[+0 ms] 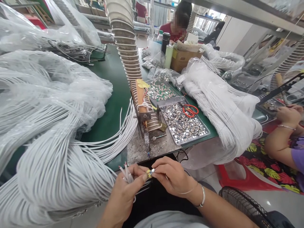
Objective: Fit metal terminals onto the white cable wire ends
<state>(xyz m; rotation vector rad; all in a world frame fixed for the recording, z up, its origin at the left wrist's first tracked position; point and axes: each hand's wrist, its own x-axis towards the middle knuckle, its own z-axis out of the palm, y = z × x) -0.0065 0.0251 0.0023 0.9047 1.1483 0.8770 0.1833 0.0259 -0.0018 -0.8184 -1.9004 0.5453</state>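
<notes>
Shirt: pale grey cloth (171,220) showed at the near edge.
Left hand (128,186): its fingers were closed on a few white cables (128,174), and its thumb was pinched against the yellow part of a small connector (152,171).
Right hand (172,175): thumb and fingertips were pinched on the connector's silver end; a bangle (203,197) circled the wrist.
Connector: it sat between both sets of fingertips, just on the near side of the worn metal plate (166,148).
Fixture: an upright orange-brown block (142,100) stood on the plate, with a ribbed hose (124,44) rising behind it.
Parts tray (194,139): to the right of the fixture, it held many silver pieces (181,123), with a red cord (193,110) lying over its far right part.
Cable bundle (64,171): a large white mass filled the left, partly inside clear plastic (54,76).
Bagged bundle (211,95): more white cables lay right of the tray.
Co-worker: a bent arm (280,142) showed at the far right.
</notes>
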